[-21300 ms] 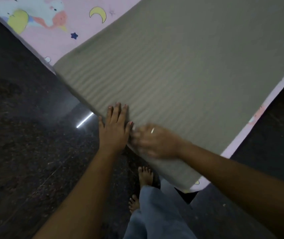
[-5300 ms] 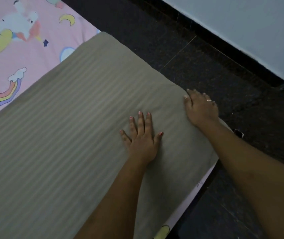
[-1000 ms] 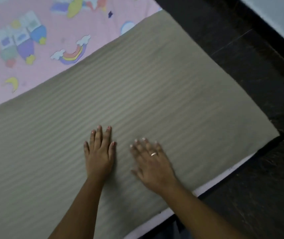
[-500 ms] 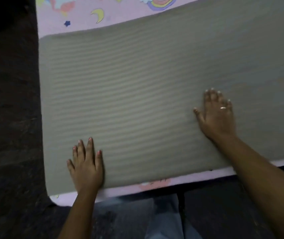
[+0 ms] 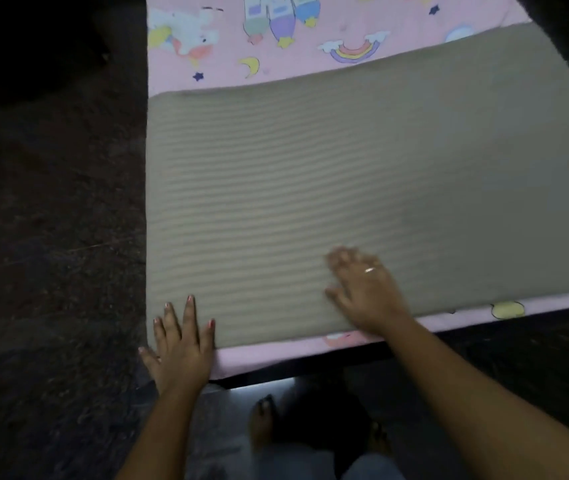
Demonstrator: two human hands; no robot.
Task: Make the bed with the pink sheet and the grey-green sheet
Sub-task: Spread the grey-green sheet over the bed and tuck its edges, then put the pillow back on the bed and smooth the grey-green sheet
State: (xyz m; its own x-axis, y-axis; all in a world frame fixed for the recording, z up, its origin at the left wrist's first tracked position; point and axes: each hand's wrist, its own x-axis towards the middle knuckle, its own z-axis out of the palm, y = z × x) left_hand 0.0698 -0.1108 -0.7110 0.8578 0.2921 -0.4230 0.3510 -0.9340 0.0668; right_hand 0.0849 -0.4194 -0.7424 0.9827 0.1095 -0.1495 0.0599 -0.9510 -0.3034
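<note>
Grey-green sheet (image 5: pixel 362 168) lies flat over my pink sheet (image 5: pixel 310 39). My left hand (image 5: pixel 181 344) presses its near corner, right hand (image 5: pixel 362 292) flat on it, fingers straight, hands apart.

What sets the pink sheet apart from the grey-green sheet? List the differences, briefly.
Pattern: the pink sheet carries cartoon prints, such as a rainbow and a moon; the grey-green sheet is plain with faint stripes.
Layer: the grey-green sheet lies on top; the pink sheet is beneath, showing beyond its far edge and as a strip along its near edge.
Shared: both lie spread flat.
</note>
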